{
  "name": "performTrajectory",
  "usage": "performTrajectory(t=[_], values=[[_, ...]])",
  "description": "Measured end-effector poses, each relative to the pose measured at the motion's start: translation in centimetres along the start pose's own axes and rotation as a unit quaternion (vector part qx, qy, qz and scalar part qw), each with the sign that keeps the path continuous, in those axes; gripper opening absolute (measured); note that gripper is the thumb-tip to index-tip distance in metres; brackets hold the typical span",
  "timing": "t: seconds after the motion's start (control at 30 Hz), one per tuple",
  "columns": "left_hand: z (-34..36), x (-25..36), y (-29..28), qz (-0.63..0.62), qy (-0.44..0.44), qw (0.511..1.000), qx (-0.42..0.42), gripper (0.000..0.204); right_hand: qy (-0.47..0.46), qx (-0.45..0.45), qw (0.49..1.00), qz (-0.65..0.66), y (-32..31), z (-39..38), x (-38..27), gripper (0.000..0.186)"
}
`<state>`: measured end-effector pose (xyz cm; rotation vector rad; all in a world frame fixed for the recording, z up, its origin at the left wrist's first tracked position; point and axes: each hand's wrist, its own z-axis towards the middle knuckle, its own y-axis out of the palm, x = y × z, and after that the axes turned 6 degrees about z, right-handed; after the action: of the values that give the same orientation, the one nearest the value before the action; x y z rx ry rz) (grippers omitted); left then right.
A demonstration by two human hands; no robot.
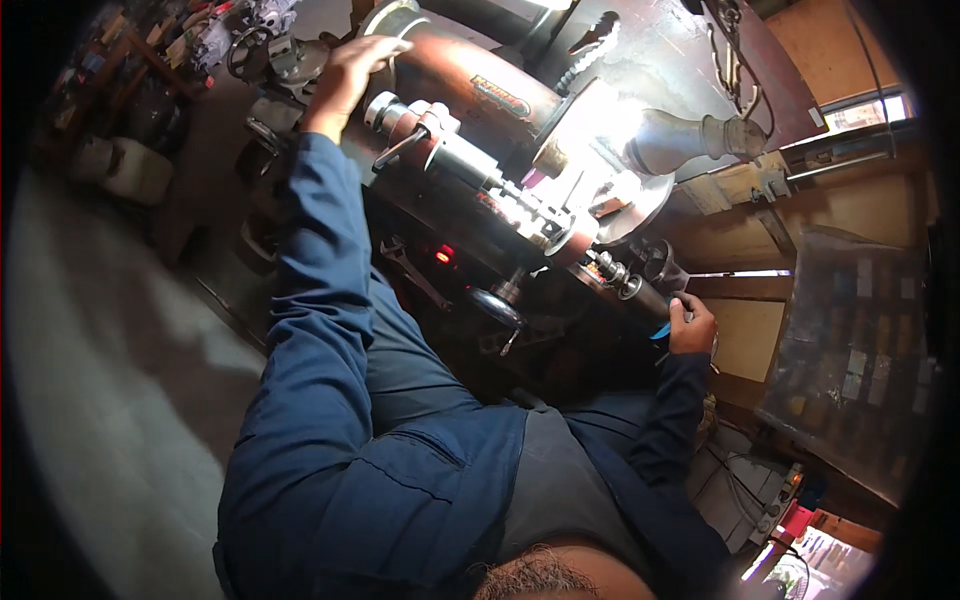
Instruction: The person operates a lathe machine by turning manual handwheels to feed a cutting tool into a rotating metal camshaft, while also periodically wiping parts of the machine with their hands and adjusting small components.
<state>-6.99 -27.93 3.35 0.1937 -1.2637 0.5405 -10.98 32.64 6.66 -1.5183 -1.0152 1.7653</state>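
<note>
My left hand is at the far left end of a red-brown machine with a long rounded housing. Its fingers stretch out over the housing near the round rim. My right hand is closed at the right end of the machine, beside a dark cylinder. A bit of blue shows by its fingertips; what the fingers hold is hidden. Between my hands runs a metal spindle with a lever. Bright lamp glare washes out the middle of the machine.
A handwheel with a crank sticks out toward me, near a glowing red light and a wrench. Chains hang at the far right. A plastic-covered panel stands right. A pale jug stands left.
</note>
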Motion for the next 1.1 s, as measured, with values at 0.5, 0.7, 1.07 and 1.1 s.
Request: performTrajectory(t=[0.5,0.7,1.07,1.1], values=[[-3.2,3.6,8.2,0.349,-0.046,0.936,0.011,0.024,-0.102,0.174,0.979,0.030,-2.6,-1.3,1.3,0.040],[-2.6,3.6,8.1,0.346,-0.048,0.937,0.003,0.025,0.021,0.265,0.963,0.041,-2.1,-3.8,5.2,0.048],[-2.2,3.7,8.5,0.348,-0.065,0.935,-0.006,0.021,-0.114,0.260,0.943,-0.173,-1.2,-4.2,7.0,0.035],[-2.2,3.3,8.6,0.352,-0.064,0.934,-0.011,0.021,-0.114,0.256,0.945,-0.169,-1.3,-4.1,7.0,0.034]])
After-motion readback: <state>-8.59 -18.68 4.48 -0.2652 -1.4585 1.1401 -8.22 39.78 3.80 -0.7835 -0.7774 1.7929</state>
